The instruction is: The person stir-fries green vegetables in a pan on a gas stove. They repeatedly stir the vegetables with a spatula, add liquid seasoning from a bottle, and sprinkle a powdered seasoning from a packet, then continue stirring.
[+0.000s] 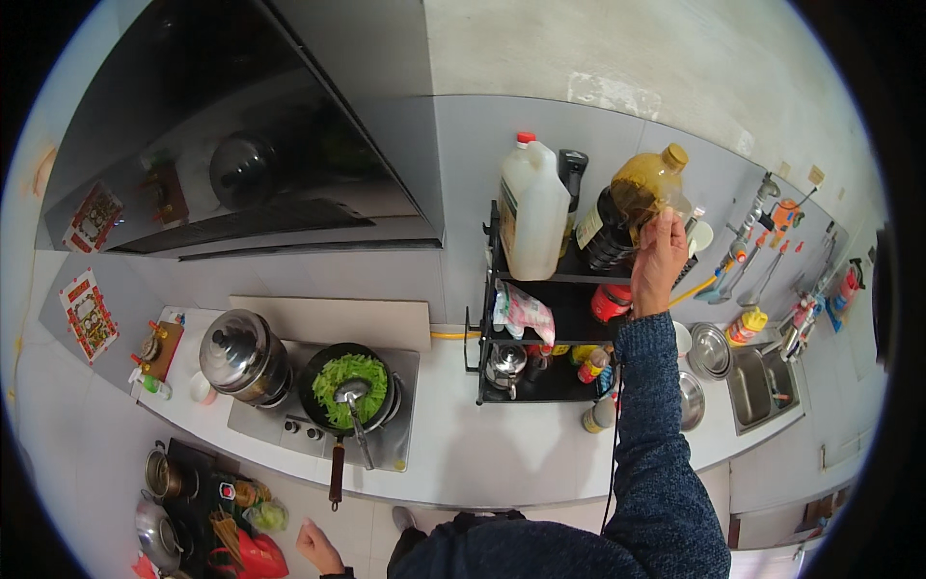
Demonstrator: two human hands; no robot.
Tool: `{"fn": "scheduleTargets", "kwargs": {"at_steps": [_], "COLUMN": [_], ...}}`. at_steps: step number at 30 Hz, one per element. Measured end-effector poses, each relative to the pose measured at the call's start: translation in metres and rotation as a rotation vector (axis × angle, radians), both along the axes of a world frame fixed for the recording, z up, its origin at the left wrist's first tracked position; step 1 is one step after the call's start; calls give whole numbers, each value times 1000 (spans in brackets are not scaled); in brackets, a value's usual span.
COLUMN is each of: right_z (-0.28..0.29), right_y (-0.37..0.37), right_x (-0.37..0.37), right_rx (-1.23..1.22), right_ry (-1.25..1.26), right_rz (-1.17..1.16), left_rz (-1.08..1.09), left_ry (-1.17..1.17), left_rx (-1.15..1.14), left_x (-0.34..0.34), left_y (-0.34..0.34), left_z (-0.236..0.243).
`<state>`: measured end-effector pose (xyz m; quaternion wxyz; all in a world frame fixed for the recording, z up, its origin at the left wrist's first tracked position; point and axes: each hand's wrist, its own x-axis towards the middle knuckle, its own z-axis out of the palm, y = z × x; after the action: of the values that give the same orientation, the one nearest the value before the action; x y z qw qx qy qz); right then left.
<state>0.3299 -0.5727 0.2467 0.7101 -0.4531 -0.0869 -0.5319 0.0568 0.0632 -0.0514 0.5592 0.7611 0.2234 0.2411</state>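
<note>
My right hand (660, 259) grips a big bottle (644, 180).
Yellow cap (674, 155), amber top, dark below; left hand (317, 548) loosely curled, contents unclear.

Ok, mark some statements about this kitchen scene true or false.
1. The right hand is raised at the large yellow-capped plastic bottle of dark liquid. True.
2. Chopped green vegetables lie in the round black frying pan. True.
3. The left hand grips the shiny steel ladle. False: the ladle rests in the pan, apart from that hand.
4. The red-capped white plastic jug stands on the white countertop. False: it is on the top shelf of the black metal rack.
5. The lidded steel pot stands left of the pan. True.
</note>
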Motion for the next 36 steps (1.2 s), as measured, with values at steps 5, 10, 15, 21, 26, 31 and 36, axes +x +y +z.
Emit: {"fn": "scheduleTargets", "kwargs": {"at_steps": [5,10,15,21,26,31,36], "right_z": [-2,0,3,-24,-144,-285,-360], "right_y": [-5,-17,-19,8,50,95,106], "right_x": [22,36,46,0,-90,-148,-185], "right_rx": [-25,-31,-106,-463,-359,-421,-388], "right_ry": [170,262,360,353,422,975,1181], "right_rz": [-97,-67,-34,-773,-481,-199,-76], "left_rz": [119,141,114,70,72,161,282], "left_ry": [30,41,15,60,117,278,556], "left_rx": [81,26,4,-2,-8,-153,21], "left_x": [-18,-11,10,18,11,-14,-52], "left_y": [10,18,17,3,6,30,66], "left_z": [1,-5,-14,-8,-22,-66,-109]}}
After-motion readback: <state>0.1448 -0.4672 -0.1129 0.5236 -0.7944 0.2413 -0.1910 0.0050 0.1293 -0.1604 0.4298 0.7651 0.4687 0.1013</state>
